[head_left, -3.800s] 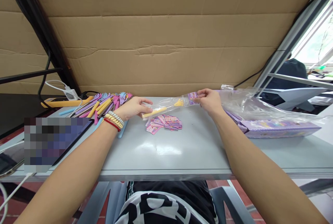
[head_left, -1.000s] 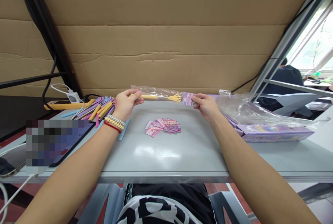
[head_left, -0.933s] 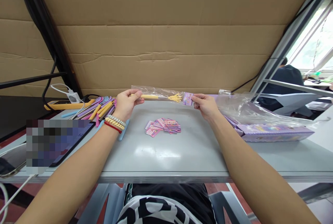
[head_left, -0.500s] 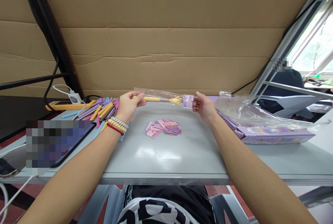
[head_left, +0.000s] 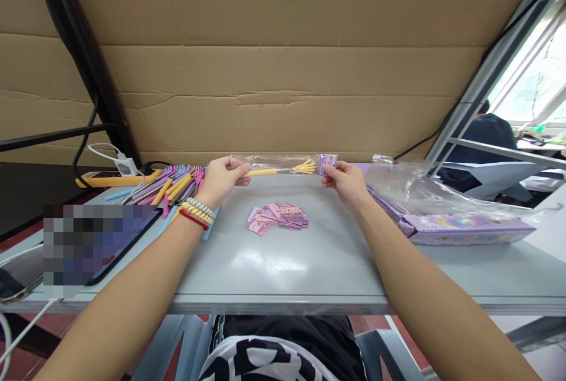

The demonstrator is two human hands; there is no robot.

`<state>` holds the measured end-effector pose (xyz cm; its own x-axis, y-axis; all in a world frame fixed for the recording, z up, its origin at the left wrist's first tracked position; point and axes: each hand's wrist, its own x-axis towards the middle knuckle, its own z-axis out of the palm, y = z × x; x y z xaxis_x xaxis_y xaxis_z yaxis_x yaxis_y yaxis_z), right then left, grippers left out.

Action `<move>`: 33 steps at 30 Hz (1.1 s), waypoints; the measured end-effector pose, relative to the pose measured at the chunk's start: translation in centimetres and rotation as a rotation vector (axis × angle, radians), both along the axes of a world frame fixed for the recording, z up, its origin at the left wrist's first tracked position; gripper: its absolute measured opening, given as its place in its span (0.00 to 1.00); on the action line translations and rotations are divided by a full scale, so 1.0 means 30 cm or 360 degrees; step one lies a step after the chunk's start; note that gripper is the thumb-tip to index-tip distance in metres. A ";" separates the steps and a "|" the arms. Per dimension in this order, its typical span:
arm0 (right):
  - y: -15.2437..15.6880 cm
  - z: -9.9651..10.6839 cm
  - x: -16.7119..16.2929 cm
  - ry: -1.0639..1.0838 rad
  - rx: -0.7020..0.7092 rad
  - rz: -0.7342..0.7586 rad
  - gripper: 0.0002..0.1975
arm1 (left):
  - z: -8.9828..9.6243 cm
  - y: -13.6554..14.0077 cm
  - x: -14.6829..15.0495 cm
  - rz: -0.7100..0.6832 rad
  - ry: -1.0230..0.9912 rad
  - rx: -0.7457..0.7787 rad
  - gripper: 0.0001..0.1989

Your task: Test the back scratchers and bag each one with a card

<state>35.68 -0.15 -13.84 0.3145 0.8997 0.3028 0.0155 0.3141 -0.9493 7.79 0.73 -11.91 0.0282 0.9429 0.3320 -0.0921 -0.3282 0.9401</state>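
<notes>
A yellow back scratcher [head_left: 305,166] with a hand-shaped end lies level inside a clear plastic sleeve [head_left: 269,161], raised above the table. My left hand [head_left: 224,179] is closed on the sleeve and the scratcher's handle end. At the other end, my right hand [head_left: 347,181] pinches the sleeve where a small purple card [head_left: 326,163] shows. Below, between my hands, a loose pile of small pink cards [head_left: 279,216] rests on the grey table [head_left: 283,260]. Near my left wrist lie several colourful back scratchers [head_left: 170,186], partly hidden by my hand.
On the right a purple box [head_left: 469,230] lies under crumpled clear plastic [head_left: 415,186]. A dark device [head_left: 119,245] with a blurred screen and a white charger [head_left: 126,164] are at left. Cardboard [head_left: 283,68] backs the table. Beyond the metal frame sits a person [head_left: 490,133] in dark clothing.
The sleeve has shifted slightly to the right and flattened out. My right hand now has its thumb over the purple card. The pink cards have not moved.
</notes>
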 end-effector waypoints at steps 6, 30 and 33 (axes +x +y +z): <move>0.009 -0.004 0.008 0.0028 0.0013 -0.0215 0.18 | -0.011 0.000 -0.003 -0.0287 0.0060 -0.0206 0.17; -0.007 0.012 -0.020 0.0213 0.0260 -0.0017 0.20 | -0.042 -0.069 0.034 -0.1421 0.0945 -0.0332 0.20; -0.029 0.032 -0.013 0.0326 0.0290 0.0187 0.21 | -0.055 -0.059 0.046 -0.1405 0.0843 -0.0261 0.16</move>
